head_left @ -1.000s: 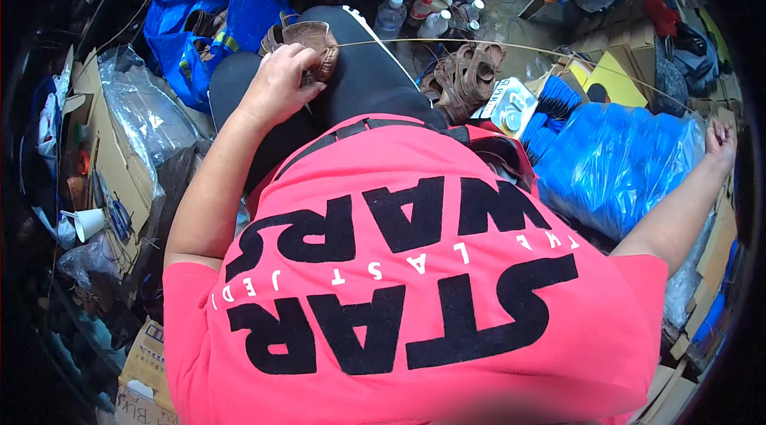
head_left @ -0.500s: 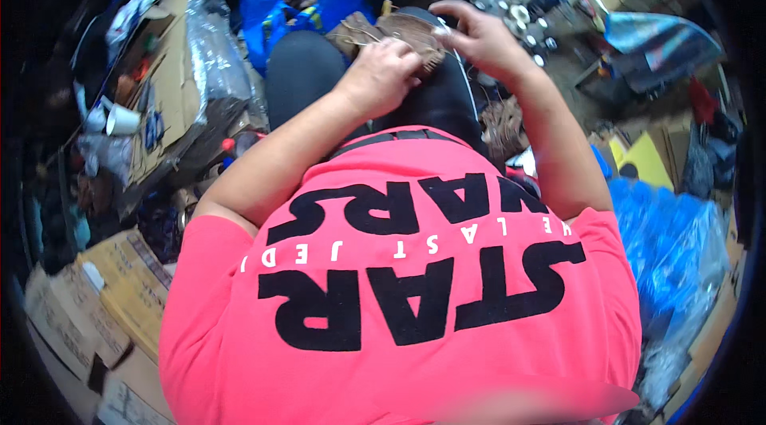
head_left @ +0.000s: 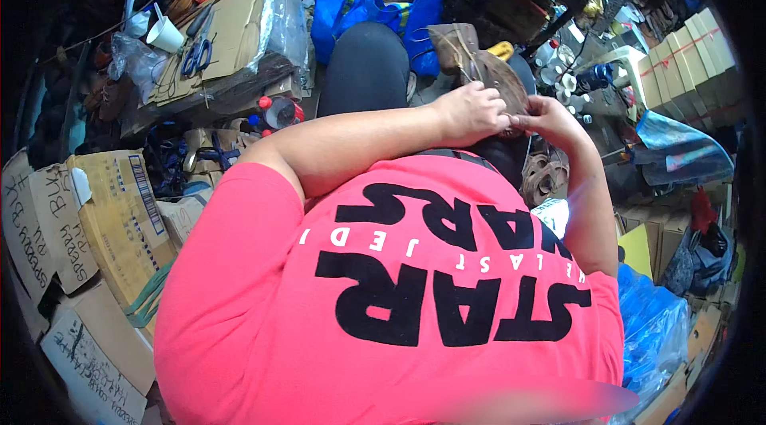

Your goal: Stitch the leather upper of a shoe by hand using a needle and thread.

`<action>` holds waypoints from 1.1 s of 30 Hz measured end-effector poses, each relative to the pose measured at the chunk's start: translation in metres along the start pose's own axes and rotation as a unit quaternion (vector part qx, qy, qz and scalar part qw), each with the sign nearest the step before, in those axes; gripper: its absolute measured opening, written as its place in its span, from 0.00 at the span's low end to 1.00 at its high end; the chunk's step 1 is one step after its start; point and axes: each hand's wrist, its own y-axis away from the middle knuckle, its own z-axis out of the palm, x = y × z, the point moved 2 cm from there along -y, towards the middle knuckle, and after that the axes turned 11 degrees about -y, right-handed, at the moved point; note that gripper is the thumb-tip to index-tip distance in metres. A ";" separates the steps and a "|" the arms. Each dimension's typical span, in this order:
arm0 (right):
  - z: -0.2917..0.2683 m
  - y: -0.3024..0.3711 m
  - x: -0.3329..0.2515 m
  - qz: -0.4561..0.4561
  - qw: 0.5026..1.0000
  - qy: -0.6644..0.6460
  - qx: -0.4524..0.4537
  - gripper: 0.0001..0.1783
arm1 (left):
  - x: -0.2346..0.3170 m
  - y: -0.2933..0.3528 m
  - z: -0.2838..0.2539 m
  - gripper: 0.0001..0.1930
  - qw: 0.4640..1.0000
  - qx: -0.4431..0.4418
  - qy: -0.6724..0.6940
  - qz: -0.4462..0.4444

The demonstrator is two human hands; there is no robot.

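A brown leather shoe (head_left: 501, 78) lies across my right thigh, its block-like heel end (head_left: 456, 43) pointing away from me. Thin pale strands run along its surface. My left hand (head_left: 472, 114) rests on the near end, fingers curled and closed against the leather. Right beside it, my right hand (head_left: 552, 123) pinches at the near edge with thumb and forefinger. The fingertips of both hands almost meet there. Whether a thin strand is also between them is too small to tell. The shoe's near tip is partly hidden by the hands.
Beyond my knees sits a blue bag (head_left: 375, 2). At the left, a cardboard-topped surface holds blue-handled scissors (head_left: 197, 56) and a white cup (head_left: 164, 34). Bottles and small jars (head_left: 562, 78) crowd the right, near stacked boxes (head_left: 694, 62). Another brown strappy sandal (head_left: 544, 177) lies beside my right hip.
My right hand, earlier lifted at the shoe's far side with fingers apart, has come down to the near edge beside my left hand. The shoe has turned, and the whole view has shifted.
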 end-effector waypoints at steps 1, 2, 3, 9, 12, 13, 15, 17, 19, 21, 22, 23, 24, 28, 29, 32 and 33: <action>-0.002 0.003 0.002 0.015 1.000 0.022 -0.010 0.12 | 0.001 0.000 -0.002 0.05 1.000 0.026 0.004 0.001; -0.002 0.006 0.003 0.004 1.000 0.006 -0.014 0.13 | 0.001 -0.001 -0.002 0.05 1.000 0.008 0.005 0.003; -0.002 0.009 0.005 0.016 1.000 0.004 0.000 0.14 | 0.001 -0.001 -0.002 0.05 1.000 -0.005 0.008 0.005; 0.001 0.013 0.009 -0.025 0.998 -0.048 -0.035 0.13 | 0.001 0.002 -0.001 0.05 1.000 0.007 0.005 -0.003; 0.006 0.008 0.020 0.013 0.984 -0.177 -0.010 0.14 | -0.003 0.005 0.002 0.08 0.999 0.006 0.036 -0.022; 0.007 0.008 0.022 -0.010 0.979 -0.203 -0.015 0.13 | -0.006 0.006 0.002 0.11 0.997 0.009 0.066 -0.037; 0.007 0.008 0.024 -0.012 0.977 -0.210 -0.028 0.12 | -0.013 0.007 0.003 0.18 0.984 0.044 0.159 -0.066; 0.008 0.009 0.022 -0.020 0.974 -0.221 -0.033 0.12 | -0.020 0.010 0.003 0.20 0.961 0.068 0.240 -0.121; 0.008 0.009 0.017 -0.021 0.984 -0.176 -0.023 0.12 | -0.025 0.012 0.007 0.19 0.938 0.025 0.311 -0.151; 0.013 0.008 0.012 -0.021 0.991 -0.128 -0.016 0.12 | -0.028 0.012 0.010 0.15 0.925 0.016 0.336 -0.174; 0.015 0.007 0.008 -0.055 0.994 -0.088 -0.022 0.13 | -0.029 0.012 0.011 0.14 0.939 0.013 0.296 -0.175; 0.018 0.005 0.007 -0.026 0.997 -0.076 -0.005 0.13 | -0.030 0.013 0.012 0.12 0.950 0.015 0.256 -0.176; 0.024 -0.001 0.004 -0.054 0.995 -0.080 -0.017 0.12 | -0.031 0.013 0.014 0.09 0.952 0.007 0.250 -0.179; 0.034 -0.016 -0.001 -0.056 0.995 -0.083 -0.011 0.12 | -0.036 0.022 0.015 0.05 0.951 -0.038 0.247 -0.181; 0.034 -0.017 -0.001 -0.032 0.995 -0.091 0.014 0.12 | -0.040 0.024 0.013 0.05 0.953 -0.024 0.243 -0.181; 0.034 -0.024 -0.010 -0.067 0.990 -0.127 -0.013 0.10 | -0.052 0.027 0.008 0.06 0.944 0.004 0.267 -0.196; 0.034 -0.027 -0.013 -0.092 0.988 -0.124 -0.013 0.09 | -0.055 0.027 0.007 0.06 0.943 0.009 0.267 -0.200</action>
